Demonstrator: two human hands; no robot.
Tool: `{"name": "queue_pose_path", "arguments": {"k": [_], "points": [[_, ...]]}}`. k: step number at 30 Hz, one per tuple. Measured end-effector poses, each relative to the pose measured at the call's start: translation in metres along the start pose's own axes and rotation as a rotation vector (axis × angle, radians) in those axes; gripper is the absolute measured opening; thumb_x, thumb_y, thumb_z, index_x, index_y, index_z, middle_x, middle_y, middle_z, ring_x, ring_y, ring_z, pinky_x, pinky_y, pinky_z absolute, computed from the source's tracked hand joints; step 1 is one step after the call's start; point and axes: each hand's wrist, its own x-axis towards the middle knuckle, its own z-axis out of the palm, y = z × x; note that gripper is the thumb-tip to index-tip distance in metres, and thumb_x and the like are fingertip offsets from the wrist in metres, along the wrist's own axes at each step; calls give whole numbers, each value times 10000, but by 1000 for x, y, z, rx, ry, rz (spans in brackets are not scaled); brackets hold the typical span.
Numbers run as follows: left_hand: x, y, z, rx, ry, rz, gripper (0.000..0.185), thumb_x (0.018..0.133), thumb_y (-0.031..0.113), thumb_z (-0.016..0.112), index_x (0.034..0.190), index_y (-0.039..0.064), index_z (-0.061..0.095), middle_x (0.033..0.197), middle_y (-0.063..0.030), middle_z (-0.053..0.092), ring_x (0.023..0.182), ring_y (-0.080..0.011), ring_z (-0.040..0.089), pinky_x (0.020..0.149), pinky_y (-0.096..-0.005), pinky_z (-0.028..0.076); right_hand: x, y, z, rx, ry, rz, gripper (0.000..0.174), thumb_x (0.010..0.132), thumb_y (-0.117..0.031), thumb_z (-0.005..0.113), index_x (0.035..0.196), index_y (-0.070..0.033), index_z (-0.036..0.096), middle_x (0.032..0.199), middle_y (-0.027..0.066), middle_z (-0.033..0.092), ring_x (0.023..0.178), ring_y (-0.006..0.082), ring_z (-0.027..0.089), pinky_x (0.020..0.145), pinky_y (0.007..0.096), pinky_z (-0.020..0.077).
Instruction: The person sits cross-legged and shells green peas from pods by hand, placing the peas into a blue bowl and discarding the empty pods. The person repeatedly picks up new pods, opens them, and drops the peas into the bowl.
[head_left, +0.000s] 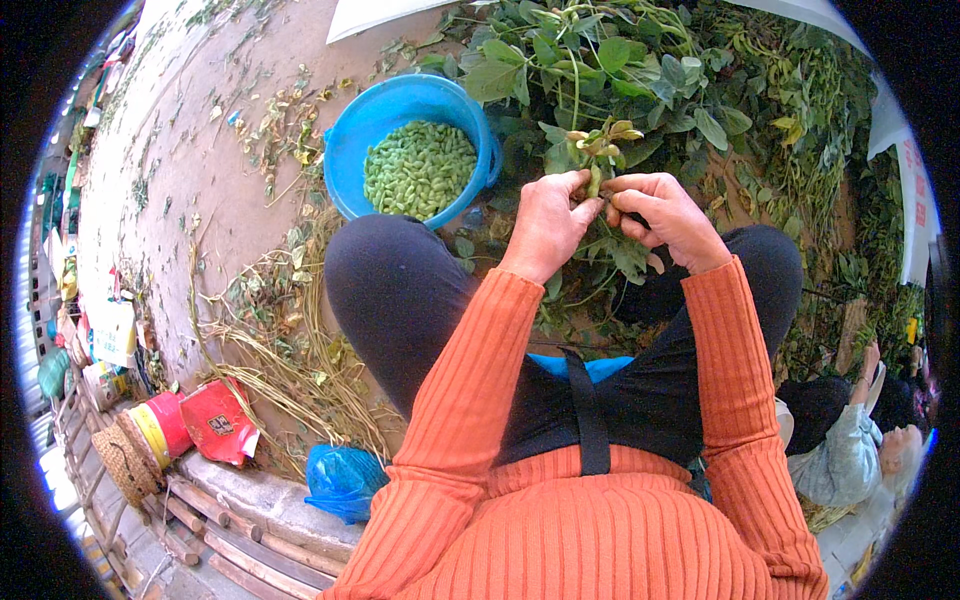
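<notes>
Between my knees, both hands meet at a soybean plant stem that carries a cluster of green and yellowish pods (604, 140). My left hand (551, 217) pinches the stem by a green pod (595, 181) with thumb and forefinger. Close against it, my right hand (660, 217) has curled fingers on the same stem; exactly what its fingertips grip is hidden. Leaves of the plant (622, 255) hang below my hands. Just beyond my left knee, a blue plastic bucket (345, 150) holds a heap of green soybean pods (421, 166).
A big pile of uprooted soybean plants (585, 60) lies ahead and to the right. Stripped stalks (300, 390) lie left on the bare ground. A blue plastic bag (345, 480), red bag (219, 421) and wooden poles (255, 555) are lower left. Another person (840, 457) sits at right.
</notes>
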Motion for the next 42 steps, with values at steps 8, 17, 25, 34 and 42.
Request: {"name": "queue_pose_path", "arguments": {"k": [8,17,25,34,42], "points": [[-1,4,-1,81,35,25,298,678,69,682,960,-10,628,785,-193,629,728,-298,634,651,-344,486,0,2,-3,44,-13,-6,183,839,-117,507,949,4,587,688,8,573,453,9,408,352,153,247],[-1,-9,1,109,42,42,285,694,99,666,963,7,636,786,-201,621,741,-320,626,653,-353,484,7,8,2,-310,10,-201,178,825,-77,493,890,19,628,636,20,582,470,44,464,397,208,354],[4,-24,9,-111,57,-213,324,825,241,588,962,-53,590,784,-151,644,660,-234,623,608,-332,475,6,9,7,-559,80,-371,179,807,-25,480,898,52,613,591,55,561,478,86,503,462,262,427],[1,-2,-5,-834,-94,-672,279,898,376,512,806,113,529,554,66,376,408,-33,268,360,-184,166,-4,-4,10,-371,-71,-317,212,859,-47,463,985,42,609,697,9,602,516,42,493,439,193,377],[2,-3,-8,-879,-92,-611,171,914,250,490,832,102,518,619,46,415,444,-29,291,367,-177,195,7,4,0,-432,161,-318,194,796,-88,553,937,30,614,706,54,623,582,101,557,534,246,437]]}}
